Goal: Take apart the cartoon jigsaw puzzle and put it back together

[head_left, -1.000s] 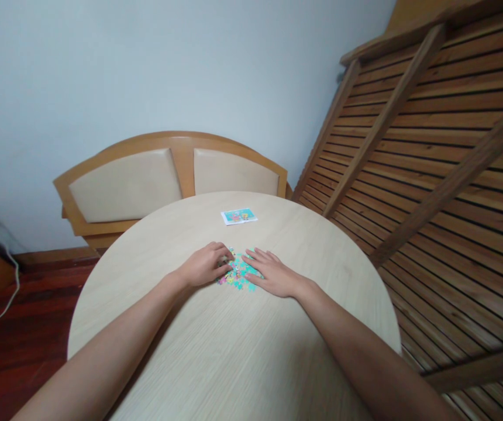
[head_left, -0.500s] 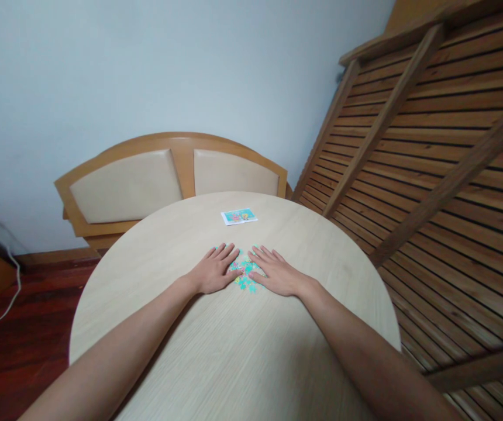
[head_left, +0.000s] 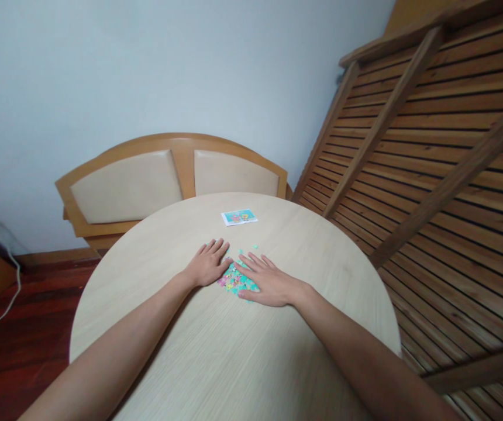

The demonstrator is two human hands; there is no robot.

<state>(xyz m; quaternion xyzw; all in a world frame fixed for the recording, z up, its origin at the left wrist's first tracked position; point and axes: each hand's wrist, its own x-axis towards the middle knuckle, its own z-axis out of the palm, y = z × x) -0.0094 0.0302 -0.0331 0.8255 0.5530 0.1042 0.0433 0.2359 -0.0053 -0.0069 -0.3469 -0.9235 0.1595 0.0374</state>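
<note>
Pieces [head_left: 233, 283] loosely heaped near the middle of the surface [head_left: 181, 362], well in from its round edge. Left hand [head_left: 207, 266] spread beside heap; right hand [head_left: 269, 284] splayed over its right side. Card [head_left: 239, 217] toward far edge.

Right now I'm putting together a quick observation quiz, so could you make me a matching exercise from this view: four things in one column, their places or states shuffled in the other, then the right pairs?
Column one
1. Left hand
2. Right hand
3. Printed card
4. Slatted wooden panel

Column two
A. Fingers spread, at the right side of the loose teal, pink and yellow pieces
B. Brown, to the right of the round table
C. Palm down, at the left side of those pieces
D. Flat on the tabletop, beyond both hands

Right pairs: 1-C, 2-A, 3-D, 4-B
</note>
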